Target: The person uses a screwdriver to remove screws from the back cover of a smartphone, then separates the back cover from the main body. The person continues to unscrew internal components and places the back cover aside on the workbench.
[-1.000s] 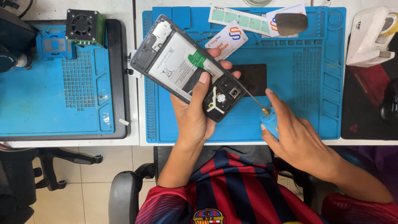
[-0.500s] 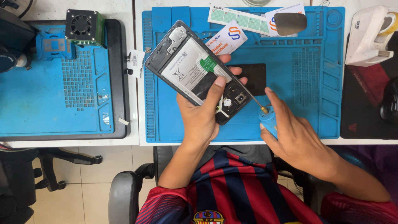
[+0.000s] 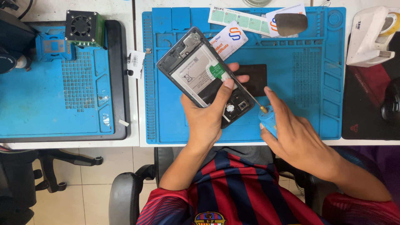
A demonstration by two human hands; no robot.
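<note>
Diagonally, the opened phone [image 3: 204,75] runs upper-left to lower-right, clasped by the left hand [image 3: 208,116]; the right hand [image 3: 298,139] grips a screwdriver [image 3: 254,104] aimed upper-left.

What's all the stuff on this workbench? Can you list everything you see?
opened phone: one, dark frame, pale battery, held over the mat
screwdriver: one, blue handle, thin shaft, tip at the phone
big work mat: one, blue, centre of the bench
second mat: one, blue, on a black tray, left
fan block: one, green and black, left rear
cards: about three, white, top of the big mat
dark patch: one, black, behind the phone
tape dispenser: one, white, right rear
left hand: holds the phone
right hand: holds the screwdriver
</note>
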